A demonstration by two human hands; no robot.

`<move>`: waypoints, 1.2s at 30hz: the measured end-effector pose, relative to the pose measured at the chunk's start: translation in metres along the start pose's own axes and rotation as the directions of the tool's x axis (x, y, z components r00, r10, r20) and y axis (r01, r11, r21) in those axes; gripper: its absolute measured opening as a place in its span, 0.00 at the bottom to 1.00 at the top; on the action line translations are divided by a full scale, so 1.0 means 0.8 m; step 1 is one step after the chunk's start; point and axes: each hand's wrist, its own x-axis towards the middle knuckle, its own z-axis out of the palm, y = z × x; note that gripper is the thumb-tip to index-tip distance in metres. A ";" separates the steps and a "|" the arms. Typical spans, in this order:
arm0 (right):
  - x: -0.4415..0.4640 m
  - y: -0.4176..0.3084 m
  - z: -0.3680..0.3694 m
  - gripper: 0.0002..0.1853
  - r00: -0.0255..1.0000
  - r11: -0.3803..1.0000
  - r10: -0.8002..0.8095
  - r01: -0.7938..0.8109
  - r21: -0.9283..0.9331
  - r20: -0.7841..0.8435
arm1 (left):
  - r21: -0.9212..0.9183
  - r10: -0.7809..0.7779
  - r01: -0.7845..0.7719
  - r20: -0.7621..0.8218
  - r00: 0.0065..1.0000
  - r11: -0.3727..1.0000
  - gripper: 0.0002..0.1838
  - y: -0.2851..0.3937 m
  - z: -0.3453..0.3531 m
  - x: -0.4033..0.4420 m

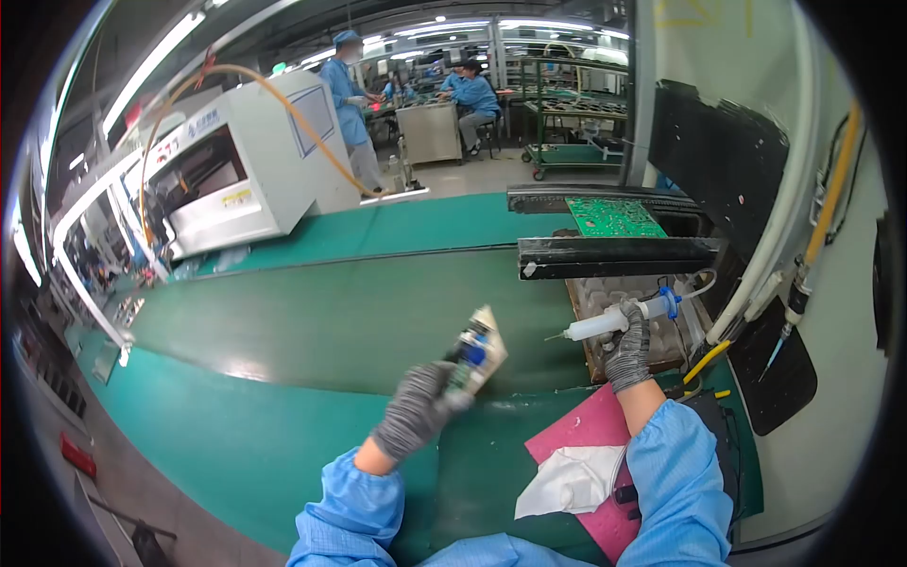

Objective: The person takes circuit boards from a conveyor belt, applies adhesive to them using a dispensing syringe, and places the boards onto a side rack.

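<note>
My left hand [416, 408], in a grey striped glove and slightly blurred, grips a small circuit board [479, 352] over the belt. The board is tilted on edge, with blue and dark components on one face and a pale far edge. Gloved the same way, my right hand [627, 352] is closed around a white glue-dispensing syringe [597, 327]. Its thin needle points left, and a blue cap with a clear hose sits at its rear end. Behind the syringe, a green circuit board [616, 217] rests across two black rails.
A dark green belt [359, 317] runs across the middle. Under the rails stands a box of pale parts [605, 291]. A white cloth [573, 480] lies on a pink sheet [605, 529] near my right forearm. A white machine [269, 161] stands at back left; people work beyond.
</note>
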 end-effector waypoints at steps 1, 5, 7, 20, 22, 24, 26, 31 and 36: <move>-0.002 0.001 -0.001 0.09 0.998 0.999 0.003 -0.005 -0.043 -0.055 | -0.232 -0.159 0.152 -0.012 0.987 0.961 0.25 -0.008 -0.016 0.002; -0.010 0.020 0.001 0.10 0.983 0.961 0.042 -0.088 -0.261 -0.176 | -0.553 -0.342 0.186 -0.192 0.920 0.812 0.28 -0.147 -0.053 0.015; -0.008 0.029 -0.002 0.11 0.975 0.913 0.092 -0.164 -0.374 -0.203 | -0.816 -0.475 0.186 -0.119 0.872 0.547 0.30 -0.166 -0.071 0.009; -0.017 0.038 0.008 0.17 0.991 0.828 0.008 -0.081 -0.555 -0.132 | -0.939 -0.634 0.266 0.070 0.770 0.220 0.25 -0.245 -0.080 -0.029; -0.009 0.054 -0.001 0.19 0.996 0.852 -0.004 -0.040 -0.521 -0.084 | -0.950 -0.614 0.279 0.139 0.777 0.138 0.24 -0.190 -0.081 -0.013; -0.009 0.067 -0.006 0.20 0.997 0.895 -0.048 0.019 -0.445 -0.054 | -0.961 -0.512 0.212 0.093 0.854 0.179 0.25 -0.198 -0.092 0.016; -0.004 0.065 -0.009 0.22 0.997 0.879 -0.063 0.030 -0.476 -0.054 | -0.959 -0.520 0.184 0.047 0.853 0.215 0.25 -0.169 -0.094 0.060; -0.007 0.070 -0.006 0.23 0.997 0.822 -0.036 -0.007 -0.569 -0.065 | -0.985 -0.299 0.122 0.082 0.951 0.119 0.19 -0.121 -0.100 0.207; -0.004 0.072 -0.011 0.22 0.996 0.796 -0.065 0.011 -0.605 -0.067 | -0.978 -0.175 0.193 0.176 0.969 0.085 0.17 -0.111 -0.030 0.338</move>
